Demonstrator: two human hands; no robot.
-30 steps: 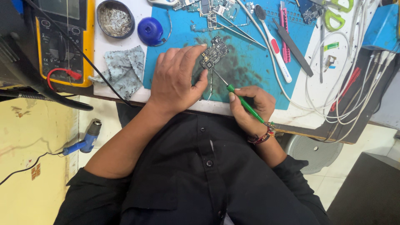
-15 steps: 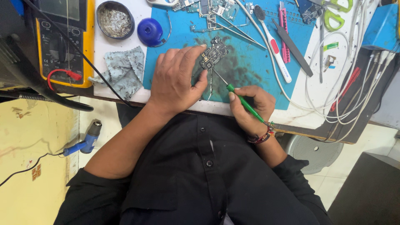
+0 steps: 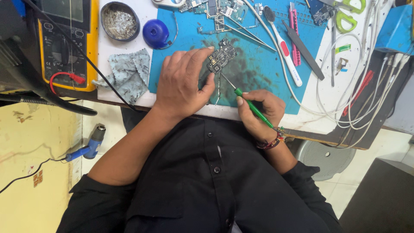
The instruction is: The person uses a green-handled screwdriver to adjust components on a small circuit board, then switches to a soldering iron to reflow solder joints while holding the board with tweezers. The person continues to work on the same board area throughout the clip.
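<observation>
pinning a small circuit board (image 3: 221, 56) under left hand (image 3: 181, 82) fingertips, right hand (image 3: 258, 110) gripping a green-handled tool (image 3: 254, 110) on the blue mat (image 3: 258, 64)

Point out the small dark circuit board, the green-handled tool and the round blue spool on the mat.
Small dark circuit board (image 3: 222, 55), head view: middle of its top face.
Green-handled tool (image 3: 254, 110), head view: mid-handle, by the right hand's fingers.
Round blue spool (image 3: 156, 33), head view: its top.

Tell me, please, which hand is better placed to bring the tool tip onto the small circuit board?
Right. The right hand already grips the green-handled tool, its tip aimed at the circuit board. The left hand is busy steadying that board on the blue mat.
</observation>
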